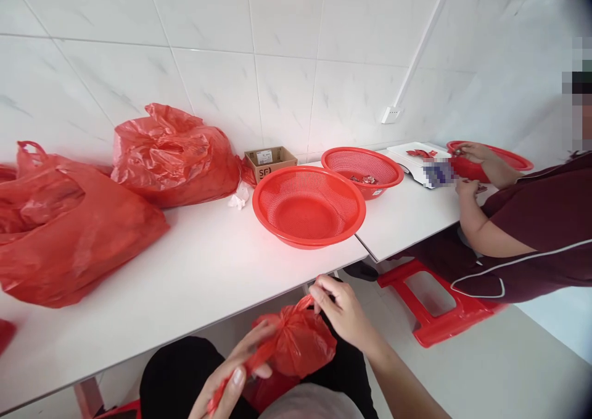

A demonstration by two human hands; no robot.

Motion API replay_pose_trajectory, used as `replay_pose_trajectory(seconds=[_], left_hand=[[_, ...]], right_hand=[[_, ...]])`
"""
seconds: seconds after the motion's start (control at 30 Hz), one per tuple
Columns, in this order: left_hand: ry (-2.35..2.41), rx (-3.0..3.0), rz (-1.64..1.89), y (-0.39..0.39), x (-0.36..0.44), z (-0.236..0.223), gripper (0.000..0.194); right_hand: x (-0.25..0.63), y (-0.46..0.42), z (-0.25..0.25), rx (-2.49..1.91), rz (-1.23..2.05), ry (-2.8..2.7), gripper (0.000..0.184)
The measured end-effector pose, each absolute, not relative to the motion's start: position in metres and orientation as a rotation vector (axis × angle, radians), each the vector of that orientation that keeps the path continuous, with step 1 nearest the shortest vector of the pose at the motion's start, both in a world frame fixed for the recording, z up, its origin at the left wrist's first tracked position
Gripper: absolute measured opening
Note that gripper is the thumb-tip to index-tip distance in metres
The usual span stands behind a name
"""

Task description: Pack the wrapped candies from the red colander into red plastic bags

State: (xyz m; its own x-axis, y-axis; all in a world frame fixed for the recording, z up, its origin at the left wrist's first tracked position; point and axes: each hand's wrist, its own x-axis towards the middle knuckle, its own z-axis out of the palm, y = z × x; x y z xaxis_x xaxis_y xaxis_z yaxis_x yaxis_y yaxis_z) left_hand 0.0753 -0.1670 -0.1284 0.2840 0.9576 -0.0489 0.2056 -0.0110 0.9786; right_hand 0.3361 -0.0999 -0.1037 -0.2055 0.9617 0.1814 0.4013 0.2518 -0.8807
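Observation:
On my lap rests a small, full red plastic bag (305, 345), its neck gathered and twisted. My left hand (235, 369) is wrapped round one stretched handle of the bag, at the lower left. Between the thumb and fingers of my right hand (340, 308), the other handle is pinched at the upper right. The bag's contents are hidden. Just beyond, a red plastic colander (309, 221) with nothing in it stands on the white table (208, 265).
Large red plastic bags (180, 160) stand on the left. Behind are a small cardboard box (272, 160), crumpled tissue (239, 197) and a second colander (363, 160) with small wrapped pieces. Rightward, a co-worker (531, 221) sits at a white scale (411, 160), beside a red stool (439, 308).

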Motion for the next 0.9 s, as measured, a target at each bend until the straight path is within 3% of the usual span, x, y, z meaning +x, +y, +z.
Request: replay_pose_trajectory(seconds=[0.13,0.27,0.4,0.53,0.6,0.9], left_hand=[[1.136,1.284,0.843,-0.149,0.103,-0.118,0.04],[0.834,1.236,0.698,-0.148,0.12,-0.11,0.029],[0.864,1.089,0.691,-0.159,0.117,-0.127,0.04],[1.007,0.996,0.78,-0.161,0.107,-0.142,0.044],[1.096,1.008,0.847,-0.158,0.105,-0.143,0.044],[1.145,1.402,0.91,-0.147,0.093,-0.134,0.022]], right_hand=[[0.308,-0.112,-0.086,-0.966,0.863,-1.974,0.028],[0.29,-0.117,-0.085,-0.822,0.88,-2.082,0.019],[0.283,-0.115,-0.091,-0.913,1.027,-2.124,0.016],[0.284,-0.113,-0.098,-1.065,1.153,-2.116,0.038],[0.285,-0.113,-0.099,-1.1,1.181,-2.015,0.04],[0.285,-0.138,-0.087,-1.11,1.234,-1.773,0.022]])
